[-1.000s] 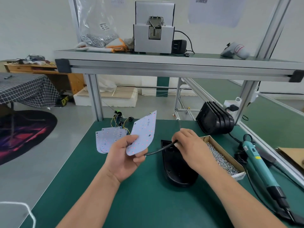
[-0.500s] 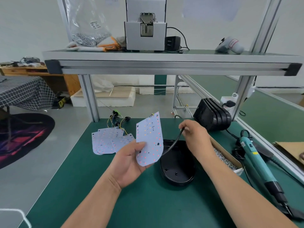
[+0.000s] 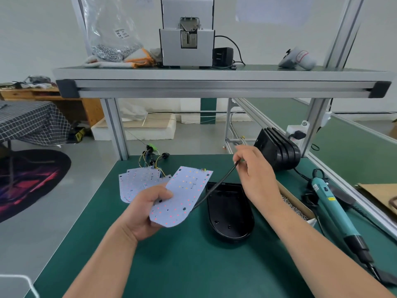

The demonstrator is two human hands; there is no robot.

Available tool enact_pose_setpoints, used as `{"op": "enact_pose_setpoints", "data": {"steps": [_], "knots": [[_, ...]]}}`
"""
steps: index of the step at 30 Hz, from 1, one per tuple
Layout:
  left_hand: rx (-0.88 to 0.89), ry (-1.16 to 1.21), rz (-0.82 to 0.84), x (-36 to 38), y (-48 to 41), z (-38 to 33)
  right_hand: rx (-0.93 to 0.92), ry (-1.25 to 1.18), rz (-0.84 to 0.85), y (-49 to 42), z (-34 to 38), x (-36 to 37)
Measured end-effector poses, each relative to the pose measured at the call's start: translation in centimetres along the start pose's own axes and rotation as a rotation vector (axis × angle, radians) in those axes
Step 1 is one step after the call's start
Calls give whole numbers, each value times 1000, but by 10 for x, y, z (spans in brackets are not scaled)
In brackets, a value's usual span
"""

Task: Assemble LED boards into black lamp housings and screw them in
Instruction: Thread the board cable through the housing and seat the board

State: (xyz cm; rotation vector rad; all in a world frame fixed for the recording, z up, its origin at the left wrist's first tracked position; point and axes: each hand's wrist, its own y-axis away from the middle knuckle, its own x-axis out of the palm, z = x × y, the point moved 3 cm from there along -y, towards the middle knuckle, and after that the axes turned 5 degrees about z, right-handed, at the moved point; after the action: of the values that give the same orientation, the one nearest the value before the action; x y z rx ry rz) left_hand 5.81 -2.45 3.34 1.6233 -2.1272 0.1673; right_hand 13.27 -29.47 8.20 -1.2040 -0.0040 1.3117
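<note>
My left hand (image 3: 148, 211) grips a white LED board (image 3: 182, 195) by its left edge, held above the green table left of an open black lamp housing (image 3: 228, 211). A black cable (image 3: 217, 186) runs from under the board up to my right hand (image 3: 255, 175), which pinches its end above the housing's far side. The housing lies flat on the table with its hollow side up.
More LED boards (image 3: 137, 181) with coloured wires lie at the back left. A stack of black housings (image 3: 277, 151) stands at the back right. A box of screws (image 3: 296, 206) and a teal electric screwdriver (image 3: 335, 214) lie at the right. An aluminium shelf (image 3: 214, 84) spans overhead.
My right hand has risen from the housing, pulling the cable up and taut. My left hand has tilted the board flatter and shifted it towards the housing.
</note>
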Motion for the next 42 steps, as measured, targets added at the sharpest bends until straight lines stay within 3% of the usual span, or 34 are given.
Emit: {"op": "enact_pose_setpoints", "data": {"steps": [3,8,15,20,28,30,34,37,42], "knots": [[-22,-70,-30,-18,7,-5,59,143,26,-4,-13,-6],[-54,-151,-45,-33,10,-6,205,170,63,-5,-52,-22],[-127,-296,177,-15,14,3,166,254,136,1,-53,-13],[-63,-172,229,-15,16,0,221,283,147,-3,-52,-15],[50,2,76,-39,17,-9,321,341,153,-8,-81,-43],[73,95,25,-35,12,-8,355,242,96,-5,-79,-45],[67,204,-156,-18,-2,1,475,-287,-34,2,-55,-35],[28,204,-242,-8,-15,12,474,-593,-32,7,-32,-11],[-43,181,-250,13,-27,32,637,-868,38,22,-15,36]]}}
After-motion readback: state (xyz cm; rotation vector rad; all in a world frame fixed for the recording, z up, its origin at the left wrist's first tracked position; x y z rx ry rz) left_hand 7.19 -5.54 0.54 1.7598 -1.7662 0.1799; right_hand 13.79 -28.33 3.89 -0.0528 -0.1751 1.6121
